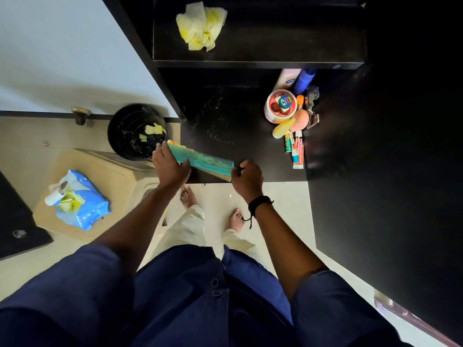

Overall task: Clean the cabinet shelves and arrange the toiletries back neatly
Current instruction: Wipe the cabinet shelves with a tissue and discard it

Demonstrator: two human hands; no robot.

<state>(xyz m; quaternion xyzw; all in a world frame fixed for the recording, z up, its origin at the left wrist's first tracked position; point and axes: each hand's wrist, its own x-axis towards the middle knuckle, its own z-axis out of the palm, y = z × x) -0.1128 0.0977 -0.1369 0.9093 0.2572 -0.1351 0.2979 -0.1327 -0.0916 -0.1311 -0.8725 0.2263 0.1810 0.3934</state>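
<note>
A teal comb point(203, 157) lies across the front edge of the lower black shelf point(240, 136). My left hand point(170, 165) grips its left end, where a yellow wipe point(181, 147) shows under my fingers. My right hand point(246, 175) is closed at the comb's right end, pinching the teeth. Toiletries cluster at the shelf's right: a round jar point(280, 105), a pink sponge point(300, 117), a yellow tube point(283, 127), small tubes point(297, 150), a pink bottle point(288, 78) and a blue bottle point(304, 80). A crumpled yellow wipe point(200, 26) rests on the upper shelf point(275, 46).
A black bin point(136, 131) with used wipes stands on the floor left of the shelf. A blue wipes pack point(82, 201) sits on a beige stool point(112, 176). Dust specks mark the lower shelf's left part. The dark cabinet wall point(388, 171) rises on the right.
</note>
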